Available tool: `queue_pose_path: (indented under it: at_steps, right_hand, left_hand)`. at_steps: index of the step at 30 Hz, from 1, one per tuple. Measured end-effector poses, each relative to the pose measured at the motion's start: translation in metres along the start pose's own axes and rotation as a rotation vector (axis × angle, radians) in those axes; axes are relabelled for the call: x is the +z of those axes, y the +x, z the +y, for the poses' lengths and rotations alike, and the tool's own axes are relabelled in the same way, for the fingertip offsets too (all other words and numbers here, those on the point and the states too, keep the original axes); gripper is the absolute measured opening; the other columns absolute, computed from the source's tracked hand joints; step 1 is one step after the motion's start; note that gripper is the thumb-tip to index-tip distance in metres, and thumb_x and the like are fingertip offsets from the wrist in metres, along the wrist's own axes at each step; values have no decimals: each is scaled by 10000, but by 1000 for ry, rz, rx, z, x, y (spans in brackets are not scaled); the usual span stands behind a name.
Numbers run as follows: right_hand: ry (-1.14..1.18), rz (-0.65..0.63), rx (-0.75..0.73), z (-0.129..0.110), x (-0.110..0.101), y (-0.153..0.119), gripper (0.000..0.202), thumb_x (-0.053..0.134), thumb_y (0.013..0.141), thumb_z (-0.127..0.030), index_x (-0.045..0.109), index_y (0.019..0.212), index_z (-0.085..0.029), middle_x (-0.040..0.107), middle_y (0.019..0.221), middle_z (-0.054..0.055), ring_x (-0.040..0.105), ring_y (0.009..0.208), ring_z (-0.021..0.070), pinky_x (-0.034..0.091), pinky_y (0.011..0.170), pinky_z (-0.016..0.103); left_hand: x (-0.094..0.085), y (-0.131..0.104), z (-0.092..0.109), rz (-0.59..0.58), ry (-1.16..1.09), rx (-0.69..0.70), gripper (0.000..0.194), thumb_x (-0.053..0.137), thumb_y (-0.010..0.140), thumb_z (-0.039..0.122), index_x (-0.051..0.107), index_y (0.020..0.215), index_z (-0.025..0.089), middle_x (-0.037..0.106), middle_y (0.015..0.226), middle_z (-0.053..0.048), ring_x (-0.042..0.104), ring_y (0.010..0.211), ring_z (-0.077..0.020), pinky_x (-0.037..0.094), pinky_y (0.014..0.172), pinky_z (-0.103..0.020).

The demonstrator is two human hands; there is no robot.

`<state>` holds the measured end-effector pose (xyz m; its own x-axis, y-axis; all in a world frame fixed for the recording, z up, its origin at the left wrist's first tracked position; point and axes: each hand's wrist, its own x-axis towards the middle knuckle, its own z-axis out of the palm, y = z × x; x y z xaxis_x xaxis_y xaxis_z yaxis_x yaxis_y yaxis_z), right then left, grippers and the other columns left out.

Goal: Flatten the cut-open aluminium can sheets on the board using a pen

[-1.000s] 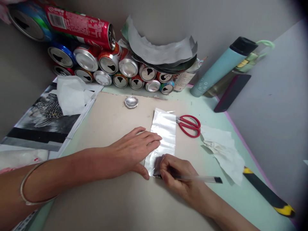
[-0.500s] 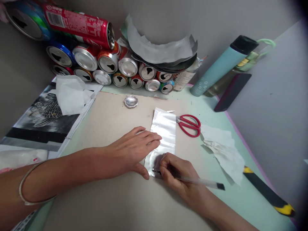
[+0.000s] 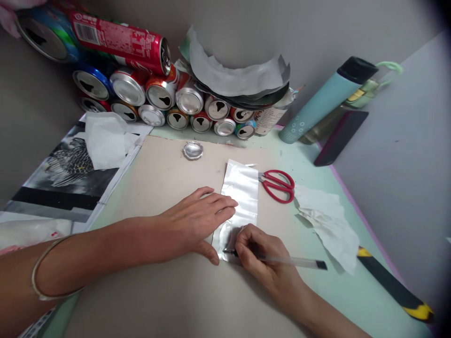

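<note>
A strip of shiny silver sheet metal [image 3: 242, 183] lies lengthwise on a beige board [image 3: 158, 173]. My left hand [image 3: 200, 216] rests flat across its left edge, fingers stretched out and thumb by the near end. In my right hand [image 3: 262, 253] is a clear pen [image 3: 296, 262] with a black end cap, gripped for writing. The pen's tip touches the near part of the strip. Red-handled scissors [image 3: 278, 186] lie just right of the strip, their blades partly hidden under it. A small silver dish-shaped metal piece [image 3: 193, 150] sits farther back on the board.
Stacked drink cans [image 3: 160, 94] line the back, with curved metal sheets [image 3: 236, 77] on top. A blue bottle [image 3: 326, 101] and a dark phone-like slab [image 3: 341, 138] lean at back right. Crumpled tissue [image 3: 327, 220] and a black-yellow handle [image 3: 394, 284] lie right; a tissue [image 3: 105, 141] covers a printed picture [image 3: 66, 162] left.
The pen's rear end has dipped slightly and shifted left as my right hand moved a little. My left hand stays in place on the strip. The whole view has shifted slightly.
</note>
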<state>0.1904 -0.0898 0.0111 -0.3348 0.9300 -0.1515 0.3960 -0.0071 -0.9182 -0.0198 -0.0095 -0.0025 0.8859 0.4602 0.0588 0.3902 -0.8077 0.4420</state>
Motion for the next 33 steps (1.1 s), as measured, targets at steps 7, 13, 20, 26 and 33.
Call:
queue_pose_path:
  at_steps: [7, 13, 20, 26, 33]
  right_hand:
    - [-46, 19, -23, 1, 3, -4, 212, 508, 972, -222, 464, 765, -216, 495, 704, -27, 405, 619, 127, 333, 554, 250]
    - [-49, -39, -33, -4, 1, -2, 210, 503, 947, -182, 460, 744, -213, 489, 710, -29, 405, 635, 123, 339, 569, 245]
    - [-56, -101, -3, -12, -3, 0, 188, 498, 914, -168, 448, 737, -211, 479, 702, -29, 401, 633, 123, 339, 575, 253]
    - [-84, -122, -3, -14, -7, 2, 191, 487, 904, -165, 442, 724, -210, 473, 689, -27, 410, 635, 127, 334, 579, 260]
    - [-75, -161, 20, -16, -10, 1, 195, 486, 925, -153, 446, 742, -209, 480, 707, -31, 401, 637, 118, 329, 573, 249]
  left_hand:
    - [1, -1, 0, 20, -16, 13, 862, 910, 688, 562, 532, 1330, 127, 536, 1499, -191, 484, 1398, -335, 239, 1166, -453]
    - [-2, -1, 1, 11, -11, 6, 839, 921, 684, 528, 545, 1313, 119, 541, 1494, -191, 489, 1394, -329, 243, 1168, -443]
    - [-5, 0, 3, -10, -28, -8, 841, 917, 698, 518, 544, 1327, 103, 530, 1508, -185, 478, 1408, -319, 244, 1173, -449]
    - [-4, -1, 2, -19, -29, -12, 830, 902, 716, 530, 536, 1333, 112, 524, 1517, -181, 465, 1419, -308, 222, 1177, -436]
    - [-3, 0, 2, -27, -21, -15, 833, 895, 718, 549, 530, 1339, 130, 519, 1524, -173, 462, 1421, -304, 216, 1178, -429]
